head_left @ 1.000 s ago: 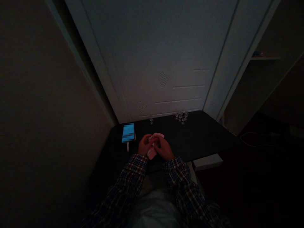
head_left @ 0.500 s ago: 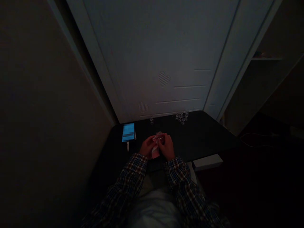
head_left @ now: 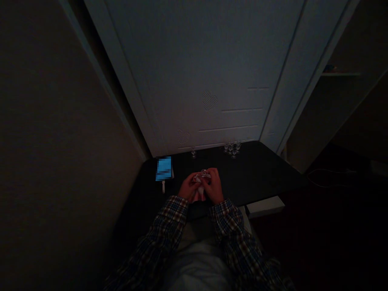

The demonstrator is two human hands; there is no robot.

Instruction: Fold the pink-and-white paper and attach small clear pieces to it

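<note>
Close together over the near part of the table, both hands are closed around a pinkish-white cloth (head_left: pixel 199 196) and a small clear glass (head_left: pixel 204 172). My left hand (head_left: pixel 187 188) pinches the cloth from the left side. My right hand (head_left: pixel 215 188) grips the glass through the cloth, its fingers curled round the far side. The round end of the glass shows above the fingers, and the rest is hidden by cloth and hands. The cloth's lower end hangs down between my wrists.
On the dark table (head_left: pixel 254 173), a single small stemmed glass (head_left: pixel 193 152) stands at the back. Several more glasses (head_left: pixel 233 149) cluster to its right. A lit screen (head_left: pixel 164 168) with a white cable (head_left: pixel 163 186) is at left. A white box (head_left: pixel 265 206) sits below the front edge.
The glass has tilted so that its round end faces me more. The cloth has shifted and its hanging end is spread differently. Both hands stay in nearly the same place.
</note>
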